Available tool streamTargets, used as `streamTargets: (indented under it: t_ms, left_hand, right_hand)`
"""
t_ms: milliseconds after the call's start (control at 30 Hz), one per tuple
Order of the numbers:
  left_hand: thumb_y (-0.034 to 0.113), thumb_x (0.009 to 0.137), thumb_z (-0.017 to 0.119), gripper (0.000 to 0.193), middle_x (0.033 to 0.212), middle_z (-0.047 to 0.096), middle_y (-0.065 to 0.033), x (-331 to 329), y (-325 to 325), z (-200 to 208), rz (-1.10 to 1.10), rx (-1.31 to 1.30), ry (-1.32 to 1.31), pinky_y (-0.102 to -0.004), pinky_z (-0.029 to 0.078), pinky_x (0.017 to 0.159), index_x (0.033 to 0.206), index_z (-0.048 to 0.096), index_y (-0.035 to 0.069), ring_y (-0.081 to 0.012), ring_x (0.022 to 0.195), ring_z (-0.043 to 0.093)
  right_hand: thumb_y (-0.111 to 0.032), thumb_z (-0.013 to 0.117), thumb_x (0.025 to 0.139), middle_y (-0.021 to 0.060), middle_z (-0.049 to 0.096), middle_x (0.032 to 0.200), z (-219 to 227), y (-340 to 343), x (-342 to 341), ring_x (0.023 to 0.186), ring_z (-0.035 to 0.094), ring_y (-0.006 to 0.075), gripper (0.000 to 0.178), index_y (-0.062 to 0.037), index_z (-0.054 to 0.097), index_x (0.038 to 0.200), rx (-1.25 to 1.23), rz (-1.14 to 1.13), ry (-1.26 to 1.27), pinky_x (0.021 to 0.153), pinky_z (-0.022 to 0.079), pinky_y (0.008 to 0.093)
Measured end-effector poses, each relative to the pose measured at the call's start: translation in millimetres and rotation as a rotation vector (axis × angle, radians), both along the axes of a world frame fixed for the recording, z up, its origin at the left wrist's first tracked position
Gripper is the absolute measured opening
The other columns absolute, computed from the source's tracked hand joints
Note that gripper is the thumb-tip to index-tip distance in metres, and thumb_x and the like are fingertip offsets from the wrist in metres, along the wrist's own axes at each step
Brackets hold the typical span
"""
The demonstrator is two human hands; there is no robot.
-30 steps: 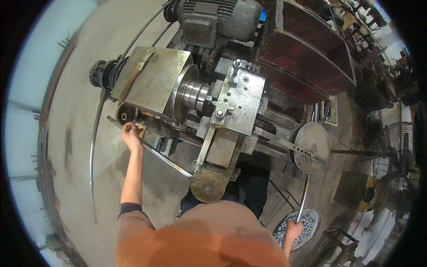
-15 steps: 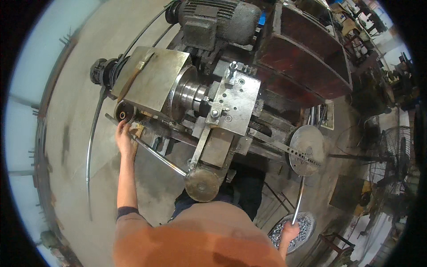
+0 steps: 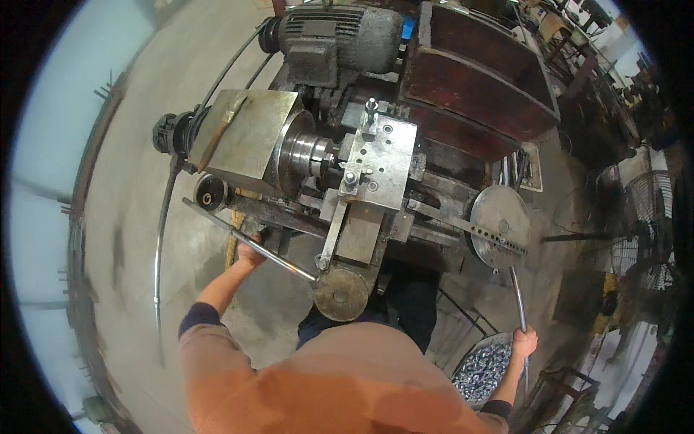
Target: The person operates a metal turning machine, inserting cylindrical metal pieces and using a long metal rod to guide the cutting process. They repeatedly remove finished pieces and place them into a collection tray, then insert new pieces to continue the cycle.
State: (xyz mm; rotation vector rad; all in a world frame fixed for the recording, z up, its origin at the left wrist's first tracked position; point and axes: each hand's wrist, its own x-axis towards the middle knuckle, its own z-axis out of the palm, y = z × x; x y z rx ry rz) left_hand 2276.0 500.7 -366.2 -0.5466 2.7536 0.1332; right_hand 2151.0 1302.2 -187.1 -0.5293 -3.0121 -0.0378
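Observation:
My right hand (image 3: 524,341) is closed round a shiny metal lever handle (image 3: 517,293), just below a round metal disc (image 3: 500,220) on the machine's right side. My left hand (image 3: 251,250) is at the middle of a long metal lever bar (image 3: 283,263), which slants across the machine's front left. The bar crosses in front of that hand, and its fingers are mostly hidden. Above sits the spindle chuck (image 3: 307,155), facing a drilled steel tool plate (image 3: 387,163) with upright bolts. A smaller round disc (image 3: 340,295) lies near my waist.
A brush (image 3: 220,130) rests on the headstock cover (image 3: 249,155). Behind stand a motor (image 3: 340,40) and a dark red metal bin (image 3: 477,87). A basin of small shiny metal parts (image 3: 483,372) is by my right forearm. A fan (image 3: 647,231) stands at the far right.
My left hand has left the black wheel at the left and come right and nearer, to the lever bar. My right hand has moved right and farther forward with the lever handle.

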Motion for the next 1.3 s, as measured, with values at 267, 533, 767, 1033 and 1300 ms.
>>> streamTargets:
  t_ms: [267, 533, 767, 1033, 1300]
  left_hand:
    - [0.014, 0.076, 0.051, 0.038, 0.096, 0.06, -0.0145, -5.5, -33.9, 33.2, -0.386, -0.072, 0.064, -0.0402, 0.047, 0.072, 0.114, 0.051, 0.008, -0.0279, 0.085, 0.059]
    - [0.028, 0.088, 0.052, 0.035, 0.089, 0.06, -0.0164, -14.2, 27.7, 175.3, 1.129, 1.221, 1.263, -0.034, 0.048, 0.057, 0.109, 0.049, 0.001, -0.0231, 0.066, 0.058]
    - [0.009, 0.083, 0.052, 0.017, 0.074, 0.059, -0.0137, -66.2, 42.3, 162.7, 1.249, 1.095, 1.42, -0.0328, 0.048, 0.048, 0.096, 0.048, -0.001, -0.0232, 0.053, 0.057]
    - [0.004, 0.08, 0.049, 0.012, 0.07, 0.057, -0.015, -71.0, 47.2, 164.0, 1.184, 1.014, 1.466, -0.033, 0.049, 0.048, 0.089, 0.049, -0.003, -0.0244, 0.053, 0.057]
    - [0.004, 0.08, 0.048, 0.012, 0.068, 0.056, -0.0125, -64.0, 44.7, 166.1, 1.169, 0.981, 1.404, -0.0318, 0.049, 0.047, 0.089, 0.05, -0.002, -0.0221, 0.052, 0.057]
  right_hand:
    - [-0.025, 0.056, 0.06, 0.0207, 0.06, 0.07, 6.5, -23.6, 16.6, 0.068, 0.057, 0.0417, 0.026, -0.0048, 0.063, 0.074, -0.08, -0.069, -0.071, 0.065, 0.046, 0.0484]
    - [-0.022, 0.053, 0.063, 0.0213, 0.059, 0.069, -4.4, -71.2, 72.7, 0.066, 0.058, 0.0384, 0.024, -0.0026, 0.062, 0.074, -0.295, -0.095, -0.089, 0.063, 0.045, 0.046]
    - [-0.021, 0.054, 0.061, 0.019, 0.057, 0.064, 7.7, -114.9, 87.0, 0.059, 0.055, 0.0347, 0.024, -0.0006, 0.06, 0.072, -0.48, -0.102, -0.003, 0.058, 0.043, 0.0417]
    - [-0.022, 0.054, 0.061, 0.0189, 0.058, 0.065, 16.4, -127.0, 89.9, 0.061, 0.056, 0.0336, 0.026, -0.0001, 0.06, 0.074, -0.527, -0.166, -0.047, 0.06, 0.044, 0.0393]
    - [-0.026, 0.055, 0.06, 0.0238, 0.054, 0.06, 8.6, -67.5, 54.0, 0.058, 0.052, 0.0422, 0.028, 0.0007, 0.056, 0.071, -0.231, -0.051, -0.018, 0.056, 0.041, 0.0483]
